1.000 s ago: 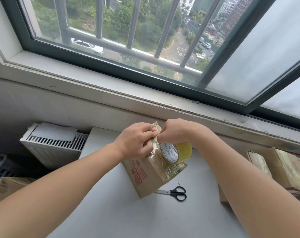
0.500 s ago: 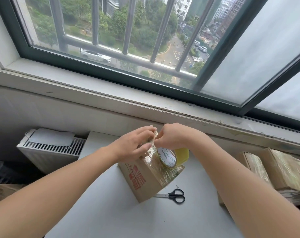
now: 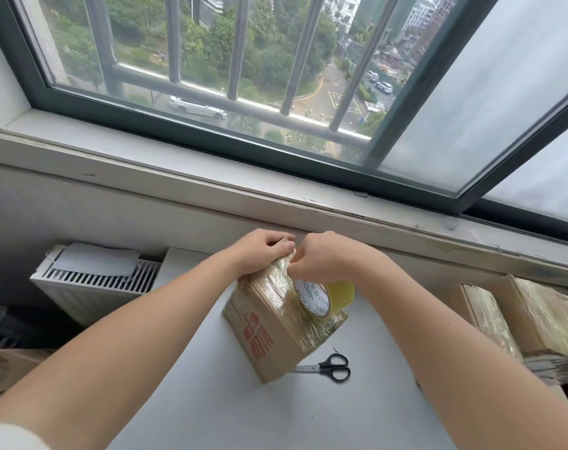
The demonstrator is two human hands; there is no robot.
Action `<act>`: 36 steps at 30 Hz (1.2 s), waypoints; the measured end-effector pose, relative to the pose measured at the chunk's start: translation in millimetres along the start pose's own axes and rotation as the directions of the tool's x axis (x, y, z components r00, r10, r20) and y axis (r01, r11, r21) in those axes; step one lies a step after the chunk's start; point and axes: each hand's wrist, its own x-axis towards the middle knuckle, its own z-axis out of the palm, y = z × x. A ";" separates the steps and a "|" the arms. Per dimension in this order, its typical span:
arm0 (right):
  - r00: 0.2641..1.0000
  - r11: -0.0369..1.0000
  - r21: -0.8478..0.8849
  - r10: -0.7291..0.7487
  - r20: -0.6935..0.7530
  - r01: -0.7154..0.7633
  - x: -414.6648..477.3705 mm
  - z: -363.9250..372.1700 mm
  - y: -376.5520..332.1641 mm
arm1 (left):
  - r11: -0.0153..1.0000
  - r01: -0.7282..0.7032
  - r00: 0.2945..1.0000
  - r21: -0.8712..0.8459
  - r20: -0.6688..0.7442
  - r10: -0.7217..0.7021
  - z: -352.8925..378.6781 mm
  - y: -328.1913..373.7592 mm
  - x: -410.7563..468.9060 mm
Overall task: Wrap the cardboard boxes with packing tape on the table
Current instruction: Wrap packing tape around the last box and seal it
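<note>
A small cardboard box (image 3: 269, 339) with red print stands tilted on the white table (image 3: 243, 417), its upper faces covered in shiny clear tape. My left hand (image 3: 260, 251) pinches the taped top corner of the box. My right hand (image 3: 321, 258) grips the tape strip right beside it, fingers closed. The yellowish tape roll (image 3: 328, 297) hangs just under my right hand against the box's top face.
Black-handled scissors (image 3: 331, 368) lie on the table just right of the box. Two taped boxes (image 3: 536, 319) sit at the right edge. A white radiator (image 3: 91, 280) stands left of the table, a cardboard carton (image 3: 6, 368) below it. The window sill runs behind.
Both hands have closed tighter together on the box's top corner. The view has tilted slightly, so the box and scissors sit a little lower in frame.
</note>
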 end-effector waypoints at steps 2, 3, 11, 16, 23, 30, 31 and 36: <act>1.000 1.000 0.002 -0.001 0.009 0.001 1.3 0.2 0.2 | 1.000 0.001 1.000 -0.019 0.029 0.000 1.6 -2.8 0.7; 1.000 1.000 0.007 0.001 0.014 -0.001 1.6 -0.1 0.3 | 0.999 0.015 0.999 -0.034 0.040 -0.014 2.5 -3.0 0.6; 1.000 1.000 0.007 0.006 0.020 -0.006 5.9 0.0 3.5 | 0.999 0.037 0.998 0.016 0.043 -0.038 0.0 1.4 -0.2; 1.000 1.000 -0.005 0.000 0.027 0.000 2.9 0.4 2.6 | 0.988 0.085 0.975 0.132 0.193 -0.109 -4.5 8.0 -5.1; 0.999 0.999 0.037 -0.012 -0.035 0.013 -6.2 0.8 11.2 | 0.989 0.098 0.985 0.109 0.129 -0.111 1.2 -0.7 -10.7; 0.974 0.821 0.542 -0.066 -0.218 0.177 -37.9 25.6 29.4 | 0.986 0.078 0.993 0.147 0.071 -0.089 5.7 4.8 -13.3; 0.966 0.799 0.568 -0.059 -0.252 0.197 -40.6 31.0 31.8 | 0.982 0.088 0.992 0.170 0.071 -0.101 5.3 3.8 -13.1; 0.939 0.831 0.519 -0.010 -0.345 0.199 -66.7 33.8 48.3 | 0.963 0.126 0.990 0.238 0.025 -0.136 3.3 -1.0 -14.8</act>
